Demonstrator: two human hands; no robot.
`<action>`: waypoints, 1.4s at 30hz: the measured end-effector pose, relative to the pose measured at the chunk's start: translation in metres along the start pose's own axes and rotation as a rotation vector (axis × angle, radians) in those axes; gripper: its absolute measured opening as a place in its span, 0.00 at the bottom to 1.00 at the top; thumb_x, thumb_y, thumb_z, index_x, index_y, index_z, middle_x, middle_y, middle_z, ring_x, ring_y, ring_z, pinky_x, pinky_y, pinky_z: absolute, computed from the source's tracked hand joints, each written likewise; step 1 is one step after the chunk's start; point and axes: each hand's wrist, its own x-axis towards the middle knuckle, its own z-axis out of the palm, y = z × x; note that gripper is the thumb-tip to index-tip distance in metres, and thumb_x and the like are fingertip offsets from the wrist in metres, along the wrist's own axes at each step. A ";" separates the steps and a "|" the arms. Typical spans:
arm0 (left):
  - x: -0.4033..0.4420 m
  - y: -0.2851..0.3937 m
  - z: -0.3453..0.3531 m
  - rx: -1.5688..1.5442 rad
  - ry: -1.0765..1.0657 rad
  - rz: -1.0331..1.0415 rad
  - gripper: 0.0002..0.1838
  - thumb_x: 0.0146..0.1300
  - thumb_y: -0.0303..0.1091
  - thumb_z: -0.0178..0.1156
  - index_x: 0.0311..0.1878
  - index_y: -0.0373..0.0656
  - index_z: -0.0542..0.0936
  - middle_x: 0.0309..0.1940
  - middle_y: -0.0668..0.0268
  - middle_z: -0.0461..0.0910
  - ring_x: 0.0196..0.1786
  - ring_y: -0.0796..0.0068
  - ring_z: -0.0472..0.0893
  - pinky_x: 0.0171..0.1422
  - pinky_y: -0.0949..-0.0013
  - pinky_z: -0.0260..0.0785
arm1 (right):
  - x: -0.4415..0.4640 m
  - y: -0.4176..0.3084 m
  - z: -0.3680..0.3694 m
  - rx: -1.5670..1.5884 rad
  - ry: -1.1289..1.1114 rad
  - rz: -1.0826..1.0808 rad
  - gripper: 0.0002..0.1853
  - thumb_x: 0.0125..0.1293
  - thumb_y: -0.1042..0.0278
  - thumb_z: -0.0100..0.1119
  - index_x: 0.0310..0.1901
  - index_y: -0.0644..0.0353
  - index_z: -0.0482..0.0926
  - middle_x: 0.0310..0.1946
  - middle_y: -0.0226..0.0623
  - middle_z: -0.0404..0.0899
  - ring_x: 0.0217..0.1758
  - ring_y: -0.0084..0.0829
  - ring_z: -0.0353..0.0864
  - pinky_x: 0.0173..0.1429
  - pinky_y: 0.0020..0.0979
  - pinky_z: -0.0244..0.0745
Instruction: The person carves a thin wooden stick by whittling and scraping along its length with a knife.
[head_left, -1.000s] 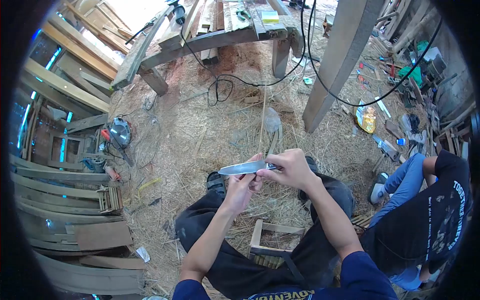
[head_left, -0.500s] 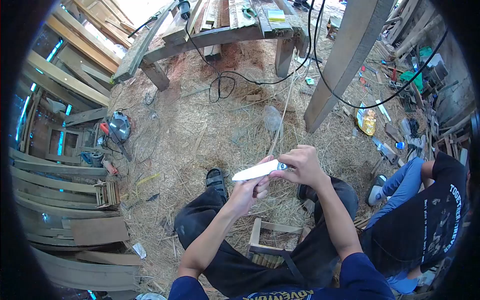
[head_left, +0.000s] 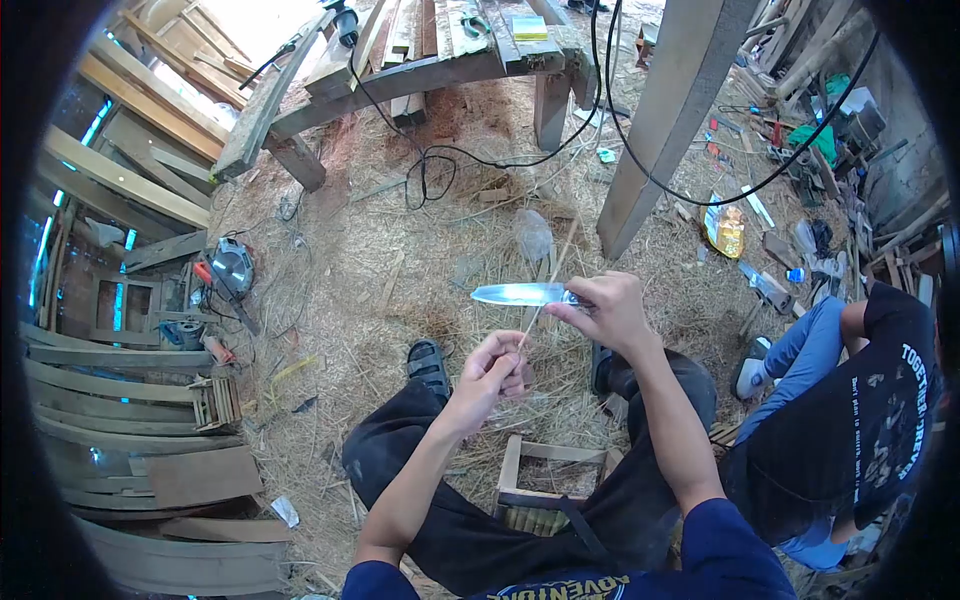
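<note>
My right hand (head_left: 612,308) is closed around the handle of a knife (head_left: 518,294). Its shiny blade points left and lies across a thin wooden strip (head_left: 565,250). The lower end of that strip is pinched in my left hand (head_left: 492,378), below the blade. From there the strip slants up and to the right, past the knife, over the floor litter. Whether the blade edge touches the strip I cannot tell. Between my knees is a small wooden frame (head_left: 512,470), partly hidden by my legs.
A person (head_left: 850,430) in a dark shirt sits close on my right. Ahead stand a wooden workbench (head_left: 420,78) and a thick post (head_left: 668,130), with a black cable (head_left: 500,163) nearby. A circular saw (head_left: 233,268) lies left on the straw-covered floor. Planks (head_left: 110,355) line the left wall.
The knife has moved up the strip, away from my left hand, and its blade has turned to catch the light. My left hand is slightly lower, and the whole view has shifted a little.
</note>
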 end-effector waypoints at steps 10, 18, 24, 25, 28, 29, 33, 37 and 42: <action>0.011 0.003 0.006 -0.059 0.145 0.138 0.15 0.78 0.28 0.51 0.64 0.39 0.73 0.33 0.73 0.71 0.29 0.86 0.64 0.31 0.77 0.57 | -0.003 -0.026 0.025 0.213 -0.122 -0.033 0.21 0.60 0.42 0.70 0.34 0.55 0.86 0.14 0.38 0.75 0.18 0.40 0.79 0.27 0.37 0.70; 0.009 0.003 0.002 -0.057 0.090 0.121 0.18 0.76 0.29 0.52 0.66 0.44 0.74 0.34 0.74 0.72 0.30 0.87 0.65 0.31 0.78 0.55 | 0.003 -0.026 0.015 0.241 -0.122 -0.128 0.22 0.56 0.41 0.72 0.35 0.53 0.87 0.14 0.33 0.76 0.19 0.36 0.78 0.29 0.35 0.69; 0.004 0.003 -0.003 -0.110 0.036 0.097 0.16 0.76 0.32 0.54 0.64 0.46 0.75 0.31 0.75 0.68 0.30 0.86 0.64 0.31 0.78 0.55 | 0.002 -0.020 0.010 0.145 -0.091 -0.164 0.22 0.55 0.39 0.72 0.26 0.51 0.82 0.13 0.31 0.74 0.17 0.34 0.76 0.28 0.34 0.67; 0.002 0.003 -0.007 -0.122 0.033 0.086 0.16 0.75 0.31 0.54 0.64 0.46 0.75 0.30 0.75 0.67 0.30 0.86 0.64 0.31 0.78 0.55 | 0.002 -0.014 0.009 0.117 -0.067 -0.139 0.22 0.53 0.40 0.73 0.27 0.53 0.83 0.14 0.32 0.74 0.17 0.34 0.74 0.28 0.35 0.66; -0.003 0.008 -0.001 -0.112 0.052 0.067 0.16 0.76 0.31 0.54 0.64 0.46 0.75 0.28 0.75 0.64 0.28 0.86 0.62 0.29 0.78 0.53 | 0.003 0.002 0.001 0.033 -0.019 -0.013 0.22 0.52 0.43 0.75 0.26 0.55 0.83 0.14 0.33 0.74 0.18 0.35 0.74 0.27 0.37 0.65; -0.003 0.007 0.000 -0.110 0.058 0.066 0.15 0.76 0.32 0.54 0.63 0.45 0.75 0.28 0.75 0.64 0.27 0.86 0.60 0.29 0.78 0.52 | 0.004 0.002 -0.002 0.037 0.006 0.006 0.21 0.53 0.44 0.75 0.26 0.56 0.83 0.14 0.34 0.74 0.18 0.35 0.74 0.27 0.37 0.65; -0.004 0.005 -0.004 -0.199 0.149 0.007 0.16 0.78 0.35 0.54 0.64 0.45 0.74 0.28 0.76 0.63 0.25 0.87 0.58 0.28 0.79 0.49 | 0.000 -0.010 0.004 0.047 -0.049 -0.006 0.21 0.54 0.45 0.75 0.26 0.56 0.82 0.15 0.34 0.74 0.18 0.36 0.75 0.27 0.37 0.67; -0.001 0.002 -0.011 -0.046 0.084 0.065 0.13 0.79 0.36 0.53 0.59 0.42 0.76 0.26 0.77 0.62 0.24 0.88 0.57 0.27 0.78 0.50 | 0.004 -0.019 0.010 0.064 -0.059 -0.060 0.22 0.57 0.43 0.72 0.24 0.54 0.80 0.14 0.33 0.75 0.18 0.37 0.76 0.28 0.37 0.67; 0.001 -0.002 -0.008 -0.040 0.094 0.099 0.09 0.79 0.34 0.52 0.51 0.39 0.77 0.25 0.78 0.62 0.24 0.88 0.58 0.26 0.78 0.52 | 0.008 -0.023 0.020 0.096 -0.061 -0.137 0.20 0.57 0.44 0.71 0.25 0.53 0.80 0.14 0.31 0.75 0.18 0.35 0.76 0.28 0.36 0.68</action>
